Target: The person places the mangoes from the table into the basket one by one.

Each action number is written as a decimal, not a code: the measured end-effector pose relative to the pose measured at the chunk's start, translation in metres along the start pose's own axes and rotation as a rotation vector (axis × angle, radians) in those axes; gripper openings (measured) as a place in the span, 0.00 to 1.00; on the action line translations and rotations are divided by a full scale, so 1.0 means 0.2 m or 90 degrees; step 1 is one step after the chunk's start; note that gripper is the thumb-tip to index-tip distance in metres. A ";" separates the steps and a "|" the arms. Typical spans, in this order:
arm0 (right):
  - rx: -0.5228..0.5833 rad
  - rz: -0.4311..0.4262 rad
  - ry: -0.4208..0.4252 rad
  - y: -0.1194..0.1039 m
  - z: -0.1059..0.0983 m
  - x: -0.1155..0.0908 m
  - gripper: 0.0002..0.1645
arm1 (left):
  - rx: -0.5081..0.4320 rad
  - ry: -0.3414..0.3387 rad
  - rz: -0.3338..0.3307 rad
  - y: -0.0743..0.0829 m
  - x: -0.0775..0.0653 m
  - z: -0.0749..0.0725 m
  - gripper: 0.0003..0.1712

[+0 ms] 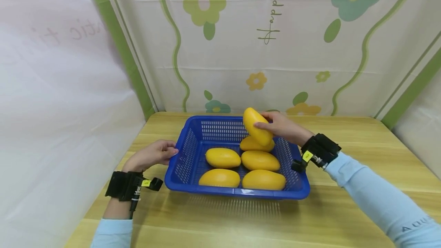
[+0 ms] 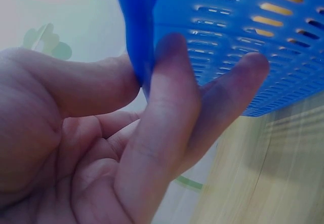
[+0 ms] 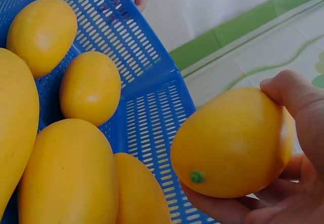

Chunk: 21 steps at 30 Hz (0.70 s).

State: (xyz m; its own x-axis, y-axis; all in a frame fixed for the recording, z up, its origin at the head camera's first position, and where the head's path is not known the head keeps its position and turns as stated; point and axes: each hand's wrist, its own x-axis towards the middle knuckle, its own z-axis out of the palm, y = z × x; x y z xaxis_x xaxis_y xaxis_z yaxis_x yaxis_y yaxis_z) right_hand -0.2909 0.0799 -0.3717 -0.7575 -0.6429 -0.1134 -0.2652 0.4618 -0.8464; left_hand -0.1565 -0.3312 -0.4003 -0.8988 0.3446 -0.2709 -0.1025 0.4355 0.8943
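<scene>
A blue plastic basket (image 1: 237,191) with slotted walls holds several yellow mangoes, among them a front-left mango (image 1: 219,178) and a front-right mango (image 1: 263,180). My left hand (image 1: 155,154) grips the basket's left rim; in the left wrist view the thumb (image 2: 101,84) lies outside the rim and fingers press under it against the slotted wall. Over the basket's back right, my right hand (image 1: 284,126) holds a mango (image 1: 255,125) between thumb and fingers, tilted, its green stem end showing in the right wrist view. Below it, another mango (image 1: 256,144) is partly covered by the held one.
The basket stands on a wood-grain table (image 1: 213,225). Behind it hangs a white curtain (image 1: 234,56) with printed flowers, and more white cloth (image 1: 62,106) closes off the left side. Both wrists wear black straps with small cameras.
</scene>
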 end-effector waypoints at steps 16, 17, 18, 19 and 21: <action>0.004 -0.003 -0.025 -0.03 0.06 0.07 0.33 | -0.007 0.000 0.002 -0.01 0.00 0.00 0.21; 0.002 0.002 -0.026 -0.04 0.06 0.08 0.34 | -0.007 0.000 0.003 -0.01 0.00 0.00 0.21; 0.003 0.007 -0.028 -0.04 0.07 0.08 0.34 | -0.007 -0.001 0.003 -0.01 0.00 0.00 0.21; 0.002 0.010 -0.029 -0.05 0.07 0.09 0.34 | -0.008 -0.002 0.004 -0.01 0.00 0.00 0.21; -0.001 0.016 -0.032 -0.06 0.08 0.10 0.34 | -0.009 -0.002 0.004 -0.01 0.00 0.00 0.21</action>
State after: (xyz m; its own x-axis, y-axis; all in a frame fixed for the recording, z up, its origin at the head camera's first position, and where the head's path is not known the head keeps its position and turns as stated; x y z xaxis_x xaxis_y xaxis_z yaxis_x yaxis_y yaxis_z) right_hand -0.2935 0.0519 -0.3725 -0.7335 -0.6604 -0.1609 -0.2471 0.4795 -0.8420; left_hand -0.1570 -0.3320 -0.4013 -0.8985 0.3496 -0.2655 -0.1027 0.4207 0.9013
